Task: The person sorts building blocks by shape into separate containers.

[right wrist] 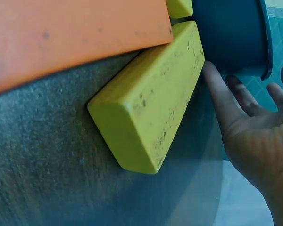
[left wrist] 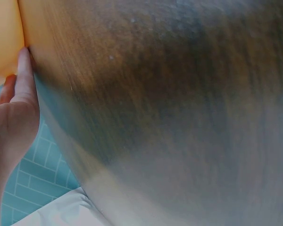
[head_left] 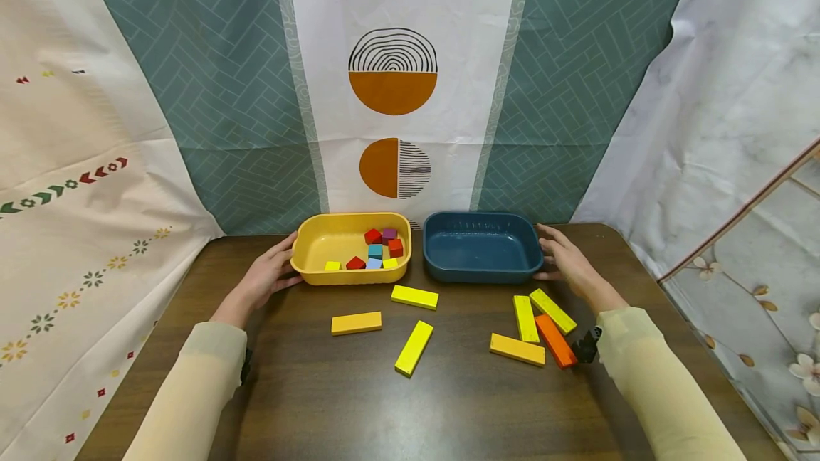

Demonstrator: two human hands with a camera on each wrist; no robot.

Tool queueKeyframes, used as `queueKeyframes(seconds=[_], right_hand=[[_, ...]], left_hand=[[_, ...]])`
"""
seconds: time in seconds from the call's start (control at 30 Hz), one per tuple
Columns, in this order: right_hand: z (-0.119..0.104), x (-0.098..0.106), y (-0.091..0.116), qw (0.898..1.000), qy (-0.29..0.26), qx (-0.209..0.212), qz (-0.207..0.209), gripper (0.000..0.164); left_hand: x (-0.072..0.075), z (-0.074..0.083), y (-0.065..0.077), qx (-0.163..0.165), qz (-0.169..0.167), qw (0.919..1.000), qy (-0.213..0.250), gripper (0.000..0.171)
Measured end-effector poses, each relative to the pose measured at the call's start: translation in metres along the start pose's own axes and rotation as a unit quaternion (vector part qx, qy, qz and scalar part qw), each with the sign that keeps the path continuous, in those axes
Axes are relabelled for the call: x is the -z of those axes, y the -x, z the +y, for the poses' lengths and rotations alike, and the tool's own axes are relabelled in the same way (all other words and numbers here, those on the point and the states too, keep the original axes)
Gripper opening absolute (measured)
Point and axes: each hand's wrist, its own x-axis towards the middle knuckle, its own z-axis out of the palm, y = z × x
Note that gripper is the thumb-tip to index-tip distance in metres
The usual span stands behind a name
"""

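Observation:
My left hand (head_left: 264, 277) rests its straight fingers against the left end of a yellow plastic tray (head_left: 352, 278). In the left wrist view, a fingertip (left wrist: 24, 54) meets the tray's wall. Small cubes lie in this tray, among them a red cube (head_left: 396, 248), a purple cube (head_left: 389, 235) and a teal cube (head_left: 375, 251). Beside it stands a dark blue tray (head_left: 483, 277) with nothing inside. At that tray's right end is my right hand (head_left: 572, 264), its fingers spread and loosely extended along the wall. Neither hand grips anything.
In front of the trays lie a yellow block (head_left: 415, 297), an amber block (head_left: 356, 324) and another yellow block (head_left: 413, 348). Near my right wrist, an orange block (head_left: 555, 341) lies among yellow and amber ones. A patterned cloth (head_left: 397, 176) hangs behind the table.

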Motion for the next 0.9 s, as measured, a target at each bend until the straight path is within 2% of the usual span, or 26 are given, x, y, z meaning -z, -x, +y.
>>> queueKeyframes(seconds=[0.47,0.9], right_hand=[[0.002,0.004,0.0,0.999,-0.008,-0.005,-0.032,0.062],[0.005,0.005,0.0,0.999,-0.011,-0.01,-0.052,0.064]], left_hand=[[-0.003,0.006,0.003,0.007,0.0,1.0,-0.004,0.058],[0.005,-0.012,-0.011,0.009,0.017,0.9997,-0.016,0.057]])
